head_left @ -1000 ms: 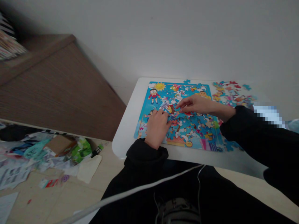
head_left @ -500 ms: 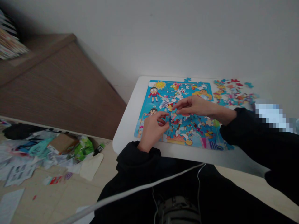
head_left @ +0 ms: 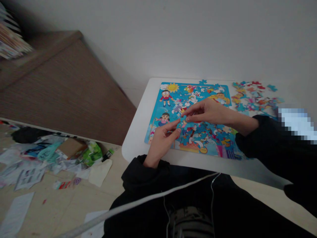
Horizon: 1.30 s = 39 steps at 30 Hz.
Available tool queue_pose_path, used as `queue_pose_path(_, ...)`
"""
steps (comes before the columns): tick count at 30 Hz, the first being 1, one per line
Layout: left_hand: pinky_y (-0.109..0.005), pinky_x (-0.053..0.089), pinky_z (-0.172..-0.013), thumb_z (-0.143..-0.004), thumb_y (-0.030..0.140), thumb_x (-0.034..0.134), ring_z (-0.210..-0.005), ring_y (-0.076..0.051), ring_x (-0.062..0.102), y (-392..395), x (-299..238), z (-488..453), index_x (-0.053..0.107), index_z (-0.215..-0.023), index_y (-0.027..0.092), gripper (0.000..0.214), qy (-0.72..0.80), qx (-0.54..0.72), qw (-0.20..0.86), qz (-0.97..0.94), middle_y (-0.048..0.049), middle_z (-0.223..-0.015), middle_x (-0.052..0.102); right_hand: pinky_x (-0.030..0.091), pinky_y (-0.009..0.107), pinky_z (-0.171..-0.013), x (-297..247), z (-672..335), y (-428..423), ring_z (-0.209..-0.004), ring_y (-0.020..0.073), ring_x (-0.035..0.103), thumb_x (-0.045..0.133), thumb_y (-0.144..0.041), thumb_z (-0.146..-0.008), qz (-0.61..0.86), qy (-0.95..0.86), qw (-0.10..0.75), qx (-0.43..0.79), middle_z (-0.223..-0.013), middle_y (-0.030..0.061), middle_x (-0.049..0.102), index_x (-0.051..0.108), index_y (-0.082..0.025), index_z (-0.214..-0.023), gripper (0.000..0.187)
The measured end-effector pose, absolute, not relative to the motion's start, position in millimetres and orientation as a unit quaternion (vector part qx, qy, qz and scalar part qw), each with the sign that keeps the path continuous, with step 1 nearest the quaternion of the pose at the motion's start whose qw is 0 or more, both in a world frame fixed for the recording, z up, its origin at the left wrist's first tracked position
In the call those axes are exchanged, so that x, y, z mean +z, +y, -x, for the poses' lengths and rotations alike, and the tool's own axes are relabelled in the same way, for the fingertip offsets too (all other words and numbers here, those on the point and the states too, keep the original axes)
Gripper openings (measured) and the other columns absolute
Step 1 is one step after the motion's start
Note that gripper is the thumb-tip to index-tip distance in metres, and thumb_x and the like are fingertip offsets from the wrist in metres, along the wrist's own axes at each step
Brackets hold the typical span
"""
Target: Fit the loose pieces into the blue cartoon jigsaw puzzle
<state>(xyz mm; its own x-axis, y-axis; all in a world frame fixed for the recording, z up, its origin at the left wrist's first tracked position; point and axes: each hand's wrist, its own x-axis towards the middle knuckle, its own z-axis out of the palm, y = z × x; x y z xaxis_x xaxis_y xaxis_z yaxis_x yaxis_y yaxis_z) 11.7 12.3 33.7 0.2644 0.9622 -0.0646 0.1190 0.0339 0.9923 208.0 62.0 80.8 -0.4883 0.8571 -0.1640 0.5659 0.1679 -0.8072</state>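
White surface [head_left: 135,142] carries a cartoon jigsaw puzzle [head_left: 198,140] at 12 o'clock; loose pieces [head_left: 255,100] are heaped at 1 o'clock; a blue piece [head_left: 182,123] is pinched between the left hand [head_left: 162,143] and right hand [head_left: 209,112].

Glossy cardboard puzzle [head_left: 198,140], smooth white tabletop [head_left: 136,142], matt cloth sleeve [head_left: 257,142], grained wood cabinet [head_left: 66,92]

Pixelated patch [head_left: 297,123] at right, books [head_left: 12,41] cut off at top-left corner (titles unreadable)
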Motion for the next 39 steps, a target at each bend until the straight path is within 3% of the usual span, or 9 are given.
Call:
queue_pose_path(10, -0.024, 0.053, -0.061, -0.073, 0.028, 0.064, -0.063, -0.011, 0.061, 6.1, 35.6, -7.9, 0.065, -0.104, 0.021, 0.032, 0.491, 0.438, 0.537, -0.528, 0.0016, -0.069, 0.065, 0.039, 0.025, -0.050, 71.0, -211.7, 45.9, -0.056, 0.0101, 0.049, 0.061, -0.045, -0.071, 0.478, -0.715, 0.184, 0.476, -0.065, -0.0002, 0.059, 0.067, -0.020, -0.092, 0.033)
queue_pose_path(15, -0.023, 0.054, -0.060, -0.073, 0.027, 0.064, -0.064, -0.011, 0.063, -1.8, 40.4, -8.0, 0.065, -0.097, 0.019, 0.025, 0.498, 0.450, 0.548, -0.500, 0.0005, -0.073, 0.067, 0.041, 0.024, -0.052, 67.6, -208.8, 38.6, -0.058, 0.0094, 0.051, 0.062, -0.046, -0.071, 0.470, -0.701, 0.202, 0.496, -0.069, -0.0005, 0.060, 0.065, -0.020, -0.091, 0.033)
queue_pose_path(22, -0.021, 0.051, -0.056, -0.074, 0.031, 0.064, -0.068, -0.013, 0.065, -5.1, 36.7, 37.4, 0.063, -0.095, 0.018, 0.025, 0.583, 0.463, 0.403, -0.533, -0.0011, -0.076, 0.068, 0.044, 0.026, -0.054, 66.9, -214.3, 42.7, -0.062, 0.0121, 0.057, 0.061, -0.046, -0.071, 0.473, -0.723, 0.158, 0.478, -0.074, 0.0013, 0.064, 0.064, -0.022, -0.093, 0.034)
queue_pose_path(28, -0.022, 0.049, -0.057, -0.073, 0.026, 0.063, -0.066, -0.014, 0.064, 27.4, 28.7, 51.7, 0.062, -0.090, 0.018, 0.020, 0.591, 0.441, 0.366, -0.567, -0.0009, -0.073, 0.068, 0.045, 0.027, -0.055, 59.9, -222.9, 56.1, -0.066, 0.0150, 0.061, 0.061, -0.045, -0.069, 0.488, -0.717, 0.149, 0.475, -0.074, 0.0032, 0.065, 0.062, -0.021, -0.089, 0.031)
queue_pose_path(33, -0.024, 0.048, -0.058, -0.074, 0.023, 0.060, -0.063, -0.013, 0.063, 44.3, 24.6, 45.0, 0.065, -0.089, 0.017, 0.016, 0.618, 0.380, 0.310, -0.614, -0.0033, -0.082, 0.068, 0.044, 0.027, -0.051, 54.0, -226.8, 63.7, -0.057, 0.0132, 0.058, 0.060, -0.048, -0.070, 0.495, -0.714, 0.130, 0.477, -0.067, 0.0020, 0.064, 0.061, -0.019, -0.094, 0.037)
queue_pose_path(39, -0.028, 0.049, -0.068, -0.076, 0.023, 0.062, -0.074, -0.017, 0.063, 41.2, 30.7, 43.4, 0.066, -0.098, 0.022, 0.022, 0.648, 0.298, 0.191, -0.675, -0.0021, -0.081, 0.067, 0.048, 0.029, -0.059, 46.6, -236.8, 68.7, -0.067, 0.0165, 0.063, 0.061, -0.050, -0.070, 0.507, -0.735, 0.113, 0.436, -0.073, 0.0036, 0.067, 0.063, -0.020, -0.095, 0.039)
